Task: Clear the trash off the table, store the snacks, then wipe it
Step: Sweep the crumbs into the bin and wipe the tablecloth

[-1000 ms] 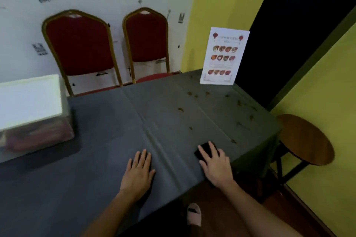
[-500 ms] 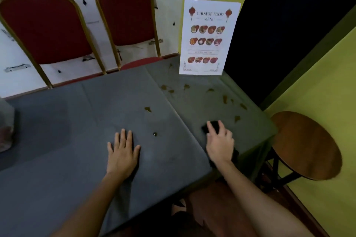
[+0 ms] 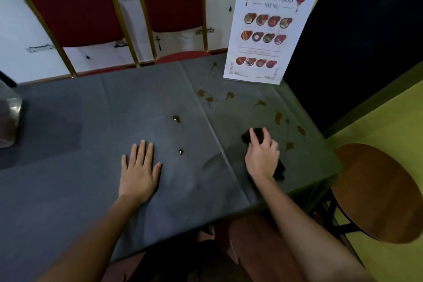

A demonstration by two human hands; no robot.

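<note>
A grey cloth covers the table [image 3: 80,144]. Several brown sauce stains [image 3: 229,96] dot its right half, and one wet drop [image 3: 180,151] lies between my hands. My right hand [image 3: 262,158] presses down on a black wiping cloth [image 3: 256,134] near the table's right front corner; the cloth shows past my fingertips and beside my wrist. My left hand [image 3: 139,171] lies flat on the tablecloth, fingers spread, holding nothing.
A standing Chinese food menu card [image 3: 270,30] is at the back right of the table. Two red chairs [image 3: 73,2] line the far side. A clear plastic snack box [image 3: 9,119] sits at the left edge. A round wooden stool [image 3: 377,192] stands right of the table.
The view has swung right, pushing the snack box to the frame's edge. My right hand has slid the black cloth forward and right toward the stains. My left hand still rests flat.
</note>
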